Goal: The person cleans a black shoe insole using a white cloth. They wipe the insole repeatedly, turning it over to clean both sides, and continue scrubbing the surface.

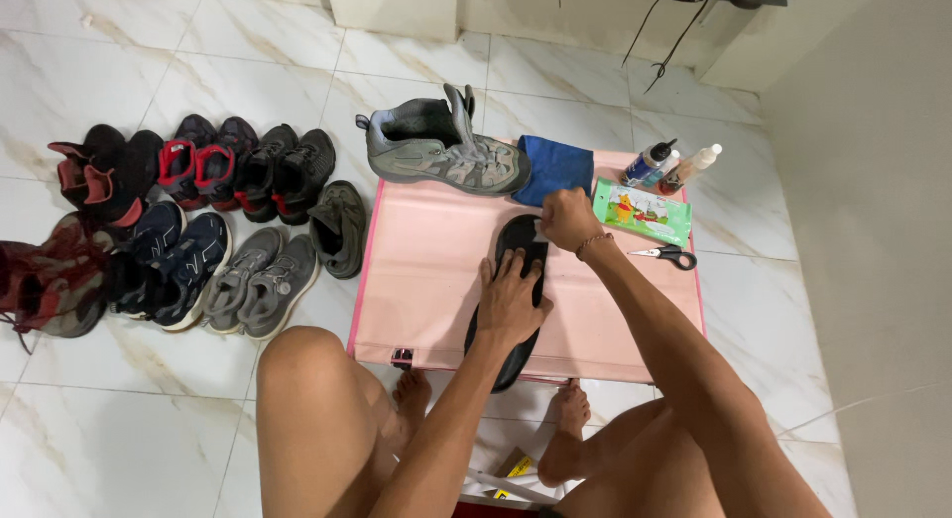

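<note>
Left hand [511,302] flat, pinning black insole [516,364] on pink mat [426,280]; right hand [568,219] pinching small white piece at far end; likely risk: insole slipping sideways, pinch lost, scissors [666,253] close right.

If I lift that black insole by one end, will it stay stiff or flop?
The black insole looks thin and flat on the pink mat, so it would probably droop. It seems light. The left hand presses it down, suggesting it slides.
</note>
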